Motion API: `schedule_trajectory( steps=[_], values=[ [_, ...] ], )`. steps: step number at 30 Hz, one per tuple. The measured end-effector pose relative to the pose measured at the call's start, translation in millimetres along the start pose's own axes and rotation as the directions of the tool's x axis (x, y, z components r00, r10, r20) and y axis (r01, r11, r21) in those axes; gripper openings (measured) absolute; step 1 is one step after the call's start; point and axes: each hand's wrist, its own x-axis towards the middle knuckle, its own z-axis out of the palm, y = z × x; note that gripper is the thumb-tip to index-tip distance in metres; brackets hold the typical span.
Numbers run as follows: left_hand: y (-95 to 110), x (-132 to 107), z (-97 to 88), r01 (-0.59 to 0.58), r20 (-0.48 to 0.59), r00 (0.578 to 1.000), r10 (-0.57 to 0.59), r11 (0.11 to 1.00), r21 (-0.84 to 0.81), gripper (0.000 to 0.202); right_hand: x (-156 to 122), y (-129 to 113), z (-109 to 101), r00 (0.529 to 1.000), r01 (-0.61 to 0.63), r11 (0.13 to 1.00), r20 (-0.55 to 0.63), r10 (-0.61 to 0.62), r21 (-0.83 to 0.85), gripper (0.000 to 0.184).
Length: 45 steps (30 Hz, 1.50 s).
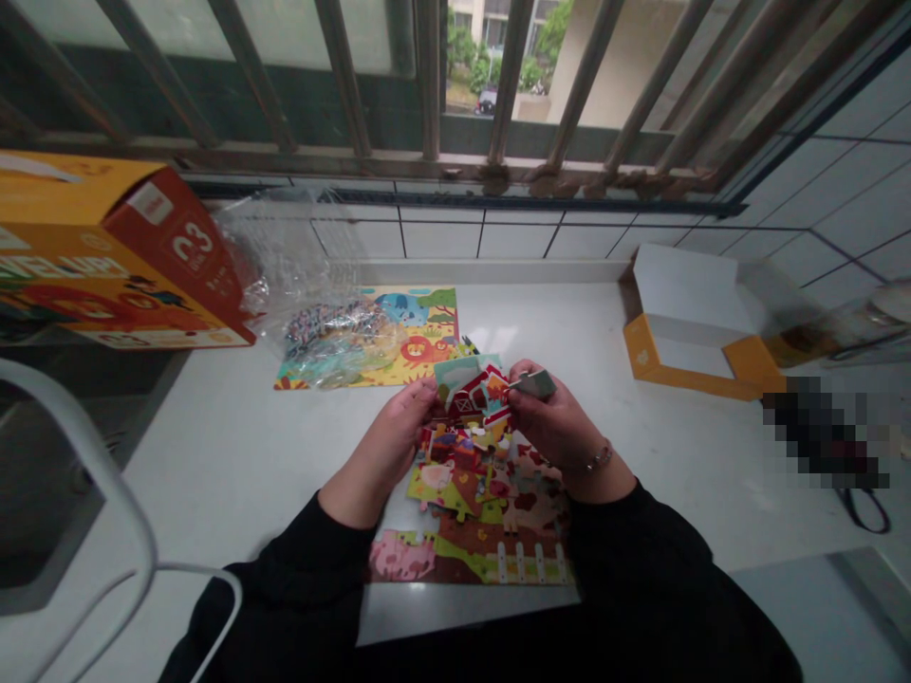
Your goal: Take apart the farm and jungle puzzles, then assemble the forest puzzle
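My left hand has its fingers closed on the left edge of a joined puzzle section with a red barn on pale green. At its right edge is my right hand, the fingers closed round a loose puzzle piece whose grey-green back shows. Below the hands lies a partly joined farm puzzle with a pink pig, a brown-spotted cow and a white fence. Several loose pieces are heaped on its upper part, partly hidden by my hands.
Behind is a lion-and-elephant picture sheet, with a clear plastic bag of pieces on it. An orange box stands left beside the sink. An open yellow box sits at the right. A white curved stand rises at the near left.
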Motion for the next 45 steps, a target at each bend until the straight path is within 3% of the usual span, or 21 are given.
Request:
schedule_trajectory(
  steps=[4, 9, 14, 18, 21, 26, 32, 39, 42, 45],
  values=[
    [-1, 1, 3.0, -0.058, -0.031, 0.998, 0.058, 0.998, 0.006, 0.047, 6, 2, -3, 0.997, -0.013, 0.951, -0.071, -0.01, -0.31, 0.041],
    [2, 2, 6.0, -0.016, -0.07, 0.997, 0.011, 0.997, -0.077, 0.052, 2, 3, -2, 1.0, -0.019, 1.0, -0.019, 0.018, -0.015, 0.047],
    [8, 3, 1.6, 0.11, -0.122, 0.986, -0.114, 0.993, -0.036, 0.061, 4, 7, -3, 0.995, -0.021, 0.986, -0.1, 0.004, -0.163, 0.044],
    [6, 3, 0.6, 0.096, -0.109, 0.989, -0.095, 0.995, 0.006, 0.061, 6, 8, -4, 0.991, -0.013, 0.999, -0.134, 0.009, -0.034, 0.049],
    [4, 3, 0.4, 0.042, -0.084, 0.996, -0.037, 0.998, 0.055, 0.059, 5, 6, -4, 0.991, -0.026, 0.995, -0.134, 0.012, -0.099, 0.048],
    [3, 3, -1.7, -0.073, -0.085, 0.992, 0.094, 0.97, 0.231, 0.054, 5, 6, -1, 0.996, -0.044, 0.992, -0.078, 0.034, -0.121, 0.046],
    [-4, 2, -3.5, -0.139, 0.116, 0.988, 0.097, 0.891, 0.431, 0.047, 5, 12, 2, 0.999, -0.014, 0.979, 0.039, 0.022, -0.206, 0.044],
    [-7, 7, -7.7, -0.186, -0.001, 0.978, 0.208, 0.879, 0.439, 0.03, 5, 13, -3, 0.995, 0.087, 0.875, 0.077, -0.056, -0.476, 0.045],
    [-7, 8, -6.3, -0.217, 0.036, 0.974, 0.222, 0.88, 0.422, 0.028, 5, 14, 2, 0.972, 0.227, 0.833, 0.177, -0.157, -0.505, 0.04],
    [-7, 6, -4.9, -0.246, 0.069, 0.968, 0.242, 0.848, 0.47, 0.024, 6, 17, 6, 0.974, 0.224, 0.789, 0.152, -0.166, -0.573, 0.039]
  ],
)
